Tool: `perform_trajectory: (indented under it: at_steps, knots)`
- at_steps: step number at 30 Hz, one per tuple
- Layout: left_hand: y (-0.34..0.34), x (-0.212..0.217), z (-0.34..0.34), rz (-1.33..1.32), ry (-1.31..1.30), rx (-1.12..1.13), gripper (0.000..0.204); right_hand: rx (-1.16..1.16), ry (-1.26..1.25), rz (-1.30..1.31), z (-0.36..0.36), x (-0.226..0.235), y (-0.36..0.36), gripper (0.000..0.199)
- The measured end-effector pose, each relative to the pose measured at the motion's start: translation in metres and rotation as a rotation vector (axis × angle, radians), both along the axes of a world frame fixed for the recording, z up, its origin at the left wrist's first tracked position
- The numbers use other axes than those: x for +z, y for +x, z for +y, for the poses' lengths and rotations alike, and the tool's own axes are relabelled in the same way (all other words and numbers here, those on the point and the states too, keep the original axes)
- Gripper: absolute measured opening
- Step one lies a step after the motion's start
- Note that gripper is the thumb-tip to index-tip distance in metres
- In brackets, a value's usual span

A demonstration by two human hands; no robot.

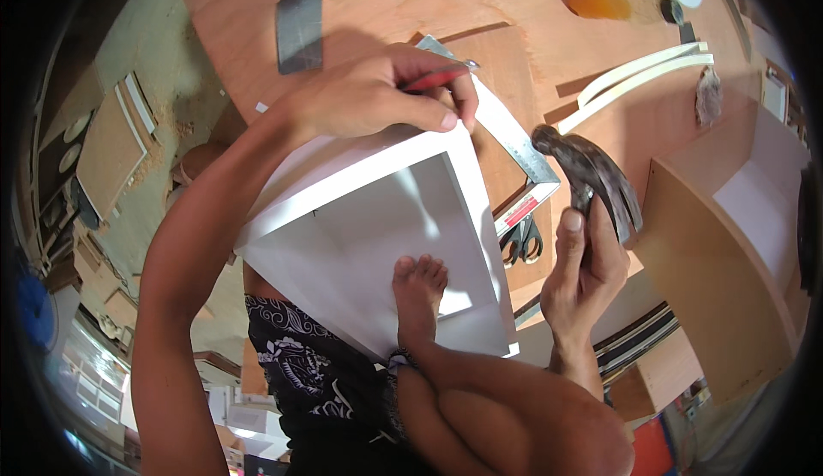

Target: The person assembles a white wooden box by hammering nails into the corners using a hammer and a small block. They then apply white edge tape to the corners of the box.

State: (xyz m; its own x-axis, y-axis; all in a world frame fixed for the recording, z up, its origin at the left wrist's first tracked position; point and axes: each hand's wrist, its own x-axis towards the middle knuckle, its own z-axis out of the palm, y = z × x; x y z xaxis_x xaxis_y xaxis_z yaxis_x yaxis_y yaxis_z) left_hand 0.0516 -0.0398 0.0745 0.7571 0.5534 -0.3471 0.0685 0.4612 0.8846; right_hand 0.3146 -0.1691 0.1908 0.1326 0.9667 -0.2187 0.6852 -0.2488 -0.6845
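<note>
at left, flat on the counter [231,13]: dark gray plate [298,35]. at center: open white box [343,191], bare foot [418,300] inside. at its far corner: left hand [369,95], slim red object [439,78] held in bent fingers. farther right: metal square [514,142], black scissors [514,245]. at right: right hand [576,300], gripping hammer [593,166], head up.

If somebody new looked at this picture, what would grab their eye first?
Probably the dark claw hammer, gripped in the right hand to the right of the white box. Next might come the bare foot inside that box, and the left hand holding a slim red object at the box's far corner.
</note>
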Motion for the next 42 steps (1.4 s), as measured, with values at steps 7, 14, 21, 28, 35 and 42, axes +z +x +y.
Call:
perform_trajectory:
  at_steps: [7, 14, 21, 28, 35, 42]
  knots:
    - [0.006, 0.042, -0.011, 0.28, 0.62, -0.013, 0.036, -0.06, -0.091, 0.161, -0.004, -0.016, 0.0, 0.037]
    - [0.003, 0.042, 0.002, 0.33, 0.768, -0.14, 0.038, -0.126, -0.146, 0.203, -0.012, -0.025, 0.01, 0.047]
    - [0.003, 0.046, 0.009, 0.393, 0.385, -0.165, 0.041, -0.102, -0.176, 0.254, -0.009, -0.022, 0.011, 0.047]
    - [0.016, 0.052, -0.037, 0.465, 0.061, 0.279, 0.035, 0.099, -0.103, 0.473, 0.004, -0.038, 0.012, 0.047]
    - [0.016, 0.058, -0.042, 0.569, -0.031, 0.358, 0.029, -0.252, -0.491, 0.843, 0.038, -0.054, 0.008, 0.053]
    - [0.017, 0.06, -0.042, 0.582, 0.028, 0.364, 0.03, -0.101, -0.452, 0.753, 0.039, -0.052, 0.001, 0.052]
